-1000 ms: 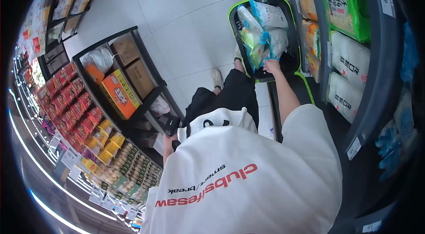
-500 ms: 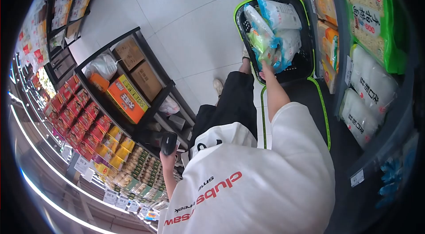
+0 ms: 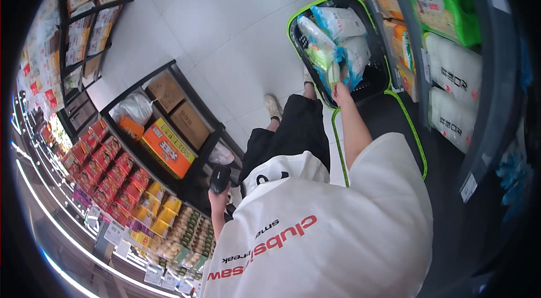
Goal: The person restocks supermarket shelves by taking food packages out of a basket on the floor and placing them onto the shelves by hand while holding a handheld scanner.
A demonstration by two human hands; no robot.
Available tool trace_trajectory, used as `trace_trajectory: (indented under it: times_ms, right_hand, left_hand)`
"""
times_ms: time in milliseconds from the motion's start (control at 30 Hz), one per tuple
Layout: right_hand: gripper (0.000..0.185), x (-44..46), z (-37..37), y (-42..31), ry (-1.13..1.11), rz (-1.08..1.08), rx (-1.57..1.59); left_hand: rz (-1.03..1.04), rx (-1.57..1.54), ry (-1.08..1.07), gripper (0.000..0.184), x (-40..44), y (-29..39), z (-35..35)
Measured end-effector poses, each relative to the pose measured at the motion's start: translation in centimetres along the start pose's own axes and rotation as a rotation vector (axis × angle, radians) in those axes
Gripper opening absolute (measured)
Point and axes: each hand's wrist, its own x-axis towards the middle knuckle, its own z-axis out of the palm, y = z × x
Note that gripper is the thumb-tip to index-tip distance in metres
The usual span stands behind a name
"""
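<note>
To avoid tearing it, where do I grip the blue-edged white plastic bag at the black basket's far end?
Probably from above, the basket being open-topped: take the bag around its broad white middle, since its blue edge looks thin and crumpled.

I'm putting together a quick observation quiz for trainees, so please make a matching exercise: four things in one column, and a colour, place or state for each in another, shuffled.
Things
1. Left hand
2. Right hand
3. Orange box
4. Basket

Descriptions
A. Black with a green rim
B. Closed on a pale green pack
C. Beside brown cartons
D. Holding a black handheld device

Right pairs: 1-D, 2-B, 3-C, 4-A
</note>
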Motion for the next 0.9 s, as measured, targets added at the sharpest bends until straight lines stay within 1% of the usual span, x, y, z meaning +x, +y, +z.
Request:
trace_trajectory:
  times_ms: [100,167,200,233,267,333,367,400,433,467,500,567,600,667,700,733,800,900]
  right_hand:
    - [0.010,-5.5,-1.7,0.5,-0.005,-0.049,-0.071]
    - [0.014,-10.0,-2.6,0.5,-0.042,-0.052,-0.144]
    - [0.016,-12.2,-2.8,0.6,-0.040,-0.107,-0.209]
    - [0.018,-14.8,-3.0,0.8,-0.031,-0.161,-0.272]
    - [0.021,-17.3,-2.9,1.0,-0.018,-0.221,-0.333]
    - [0.020,-21.1,-2.8,2.4,-0.011,-0.473,-0.457]
    - [0.020,-23.1,-2.6,3.1,0.002,-0.599,-0.524]
    - [0.021,-25.8,-2.4,3.9,-0.002,-0.694,-0.465]
    - [0.022,-29.2,-1.7,4.7,-0.005,-0.785,-0.415]
    - [0.023,-32.9,-0.9,5.5,-0.011,-0.879,-0.368]
    - [0.018,-37.1,0.3,6.0,0.046,-1.017,-0.417]
    - [0.013,-46.0,2.5,7.2,0.346,-1.230,-0.754]
    - [0.011,-49.8,3.6,7.7,0.509,-1.312,-0.919]
    - [0.006,-55.3,5.8,9.3,0.626,-1.483,-0.769]
    - [0.005,-57.5,6.5,10.0,0.688,-1.570,-0.692]
    - [0.002,-59.2,7.0,10.6,0.761,-1.627,-0.644]
    - [0.003,-61.9,7.8,11.4,0.815,-1.728,-0.474]
    - [0.009,-63.0,8.9,12.0,0.712,-1.783,-0.185]
  left_hand:
    - [0.092,-0.064,-0.059,0.028,2.5,2.0,-1.0]
    - [0.234,-0.085,-0.082,0.027,5.7,1.7,-1.3]
    - [0.300,-0.091,-0.098,0.027,7.1,1.8,-1.7]
    - [0.378,-0.057,-0.106,0.027,7.7,3.7,-1.9]
    - [0.324,-0.036,-0.143,0.027,8.4,5.6,-2.2]
    - [0.445,-0.011,-0.174,0.028,10.1,8.4,-3.0]
    - [0.510,-0.021,-0.202,0.028,12.2,8.6,-3.3]
    - [0.568,-0.035,-0.228,0.029,14.7,8.1,-3.3]
    - [0.658,0.052,-0.236,0.029,17.5,7.8,-3.9]
    - [0.706,0.183,-0.239,0.027,19.0,8.6,-4.8]
    - [0.776,0.117,-0.266,0.026,19.1,10.3,-5.5]
    - [0.872,0.002,-0.329,0.023,20.6,11.9,-6.6]
    - [0.889,0.011,-0.339,0.023,21.8,12.5,-7.0]
    - [0.911,0.051,-0.362,0.022,23.5,13.1,-8.1]
    - [0.899,0.119,-0.385,0.023,24.3,13.6,-8.6]
    - [0.964,0.081,-0.405,0.023,24.5,14.2,-8.9]
    - [1.076,0.003,-0.445,0.022,24.3,14.8,-9.5]
    - [1.118,-0.029,-0.489,0.023,23.4,16.1,-10.2]
